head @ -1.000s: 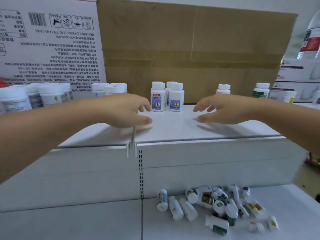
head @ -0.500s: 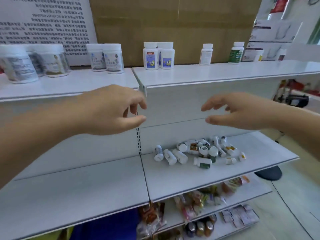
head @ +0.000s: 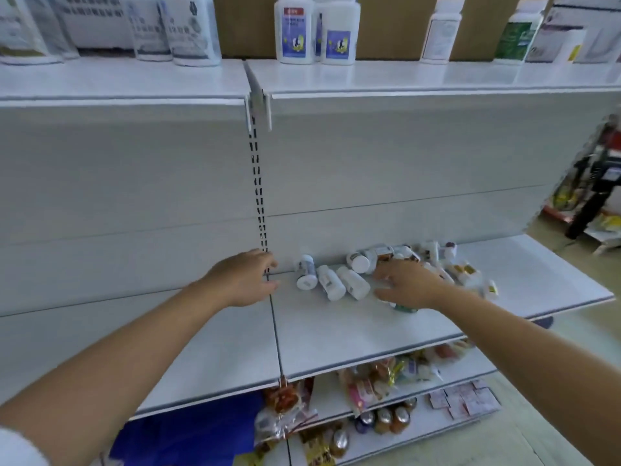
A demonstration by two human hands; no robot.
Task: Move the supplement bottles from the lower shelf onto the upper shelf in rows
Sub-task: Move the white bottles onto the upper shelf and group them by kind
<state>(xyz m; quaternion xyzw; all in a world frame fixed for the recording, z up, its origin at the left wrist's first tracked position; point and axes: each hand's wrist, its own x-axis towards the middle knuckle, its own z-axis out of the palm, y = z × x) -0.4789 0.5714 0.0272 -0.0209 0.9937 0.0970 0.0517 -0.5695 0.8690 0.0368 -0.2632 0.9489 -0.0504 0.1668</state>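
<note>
Several small white supplement bottles (head: 339,280) lie on their sides in a heap on the lower shelf (head: 336,334). My right hand (head: 408,285) hovers over the heap's middle with fingers spread, and it hides a few bottles; whether it touches one I cannot tell. My left hand (head: 247,279) is open just left of the heap, near the shelf's back panel, holding nothing. On the upper shelf (head: 403,80) stand two white bottles with blue labels (head: 314,30), a plain white bottle (head: 440,31) and a green-labelled bottle (head: 517,31).
Larger white jars (head: 174,31) stand on the left part of the upper shelf. A slotted upright (head: 258,196) divides the two shelf bays. Snack packets (head: 386,381) and small cans fill the shelves below. Boxes (head: 578,28) sit at the upper right.
Both hands dropped from the upper shelf to the lower shelf. The view tilted downward, so the heap of bottles is now central and the right hand is over it.
</note>
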